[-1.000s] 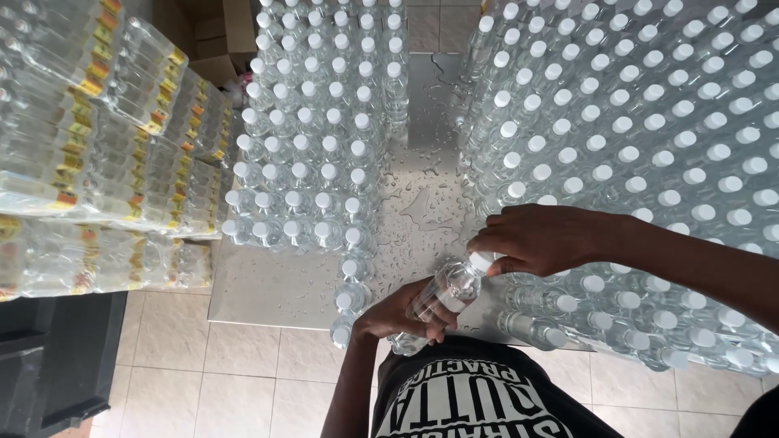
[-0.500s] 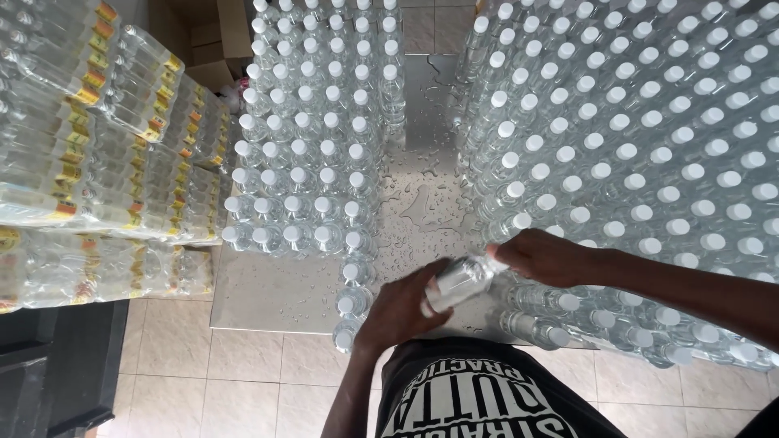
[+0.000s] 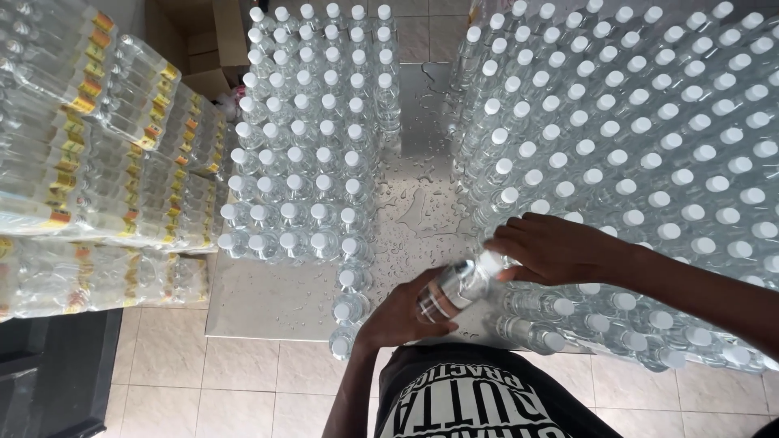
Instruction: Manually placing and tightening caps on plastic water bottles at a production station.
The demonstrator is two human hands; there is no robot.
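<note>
Now my left hand (image 3: 406, 312) clasps the clear bottle (image 3: 454, 288) while my right hand (image 3: 552, 251) pinches its white cap (image 3: 489, 262); capping seems underway, needing a firm twist.

Bottle (image 3: 456, 288) tilted flatter, from a steep diagonal to nearly level, and raised slightly above the near edge of the wet metal table (image 3: 268, 296). Left hand (image 3: 406, 312) shifted up along the bottle body. Right hand (image 3: 560, 250) moved from covering the bottle top to gripping at the cap (image 3: 489, 261) end.
</note>
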